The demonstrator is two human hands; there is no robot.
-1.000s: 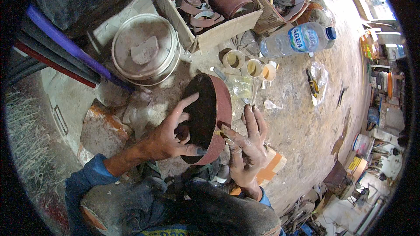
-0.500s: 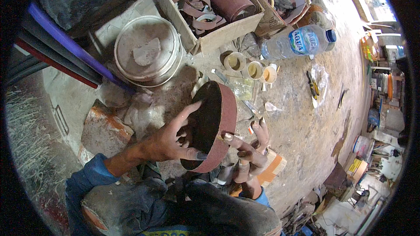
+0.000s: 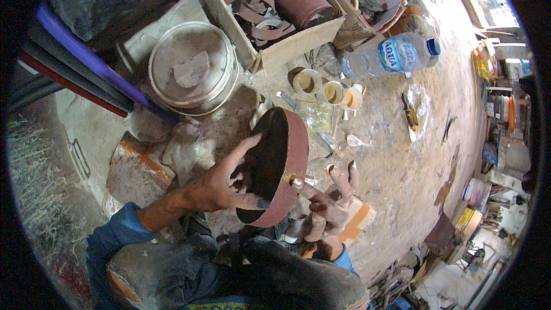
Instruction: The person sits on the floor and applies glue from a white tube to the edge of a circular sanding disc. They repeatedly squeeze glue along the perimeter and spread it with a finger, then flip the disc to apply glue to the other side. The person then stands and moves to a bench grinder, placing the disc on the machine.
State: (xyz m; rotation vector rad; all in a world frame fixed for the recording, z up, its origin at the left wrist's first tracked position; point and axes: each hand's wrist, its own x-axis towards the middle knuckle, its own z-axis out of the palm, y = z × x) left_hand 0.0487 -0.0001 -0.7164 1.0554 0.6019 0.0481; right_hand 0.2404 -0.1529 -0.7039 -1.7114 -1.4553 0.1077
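Note:
A reddish-brown sanding belt (image 3: 295,152), joined into a loop with a dark inner side, is held up tilted above my lap. My left hand (image 3: 222,186) grips it from the left, fingers reaching into the loop and thumb pressed at its lower edge. On the right, my right hand (image 3: 328,208) has a fingertip on the belt's outer face, beside a small pale mark at the joint. Its other fingers are spread apart, with nothing held in them. Dark smudges cover the fingertips of both hands.
A lidded white bucket (image 3: 189,103) stands behind my left hand. Beyond are a cardboard box (image 3: 301,43) of sanding belts, several small cups (image 3: 333,93), a water bottle (image 3: 367,63) and pliers (image 3: 410,115). An orange-stained slab (image 3: 135,175) lies at left, long tubes (image 3: 97,54) above it.
My right hand has turned slightly, its raised fingers swinging to the right while one fingertip stays at the belt. The belt and my left hand have barely shifted.

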